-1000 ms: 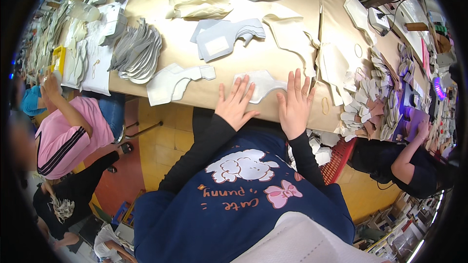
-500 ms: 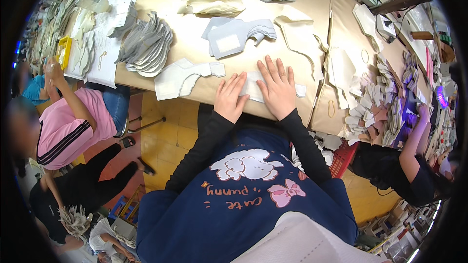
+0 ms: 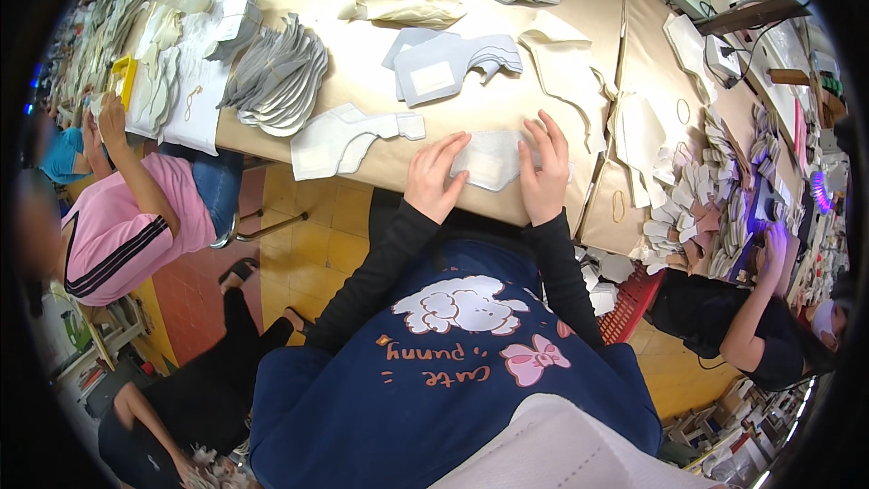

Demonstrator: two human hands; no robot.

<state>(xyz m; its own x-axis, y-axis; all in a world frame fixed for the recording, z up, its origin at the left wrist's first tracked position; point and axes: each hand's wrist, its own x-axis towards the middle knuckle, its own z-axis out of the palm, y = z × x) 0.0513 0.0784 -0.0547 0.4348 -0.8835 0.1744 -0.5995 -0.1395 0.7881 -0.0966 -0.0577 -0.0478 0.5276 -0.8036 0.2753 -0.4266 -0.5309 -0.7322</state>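
Observation:
A light grey cut piece [image 3: 489, 160] with a paler rectangular patch lies flat at the table's near edge, between my hands. My left hand [image 3: 436, 177] rests at its left edge, fingers stretched out and thumb apart. Over its right end is my right hand [image 3: 544, 172], open, with fingers spread and partly covering that end. Neither hand grips anything. To the left, white and grey cut pieces [image 3: 317, 145] overlap. Beyond my hands sits a small stack of blue-grey pieces [image 3: 430, 72], the top one carrying a pale rectangle.
A fanned grey bundle [image 3: 281, 81] lies left, cream pieces [image 3: 407, 2] farther back. Cream pieces [image 3: 566, 54] and a rubber band [image 3: 618, 207] lie right, near the table seam. A red basket [image 3: 631, 303] stands below the edge. Co-workers sit on both sides; another bends at lower left.
My right hand has drawn back and right off the grey piece, uncovering its middle. My left hand stays near its left edge. The co-worker at lower left has moved.

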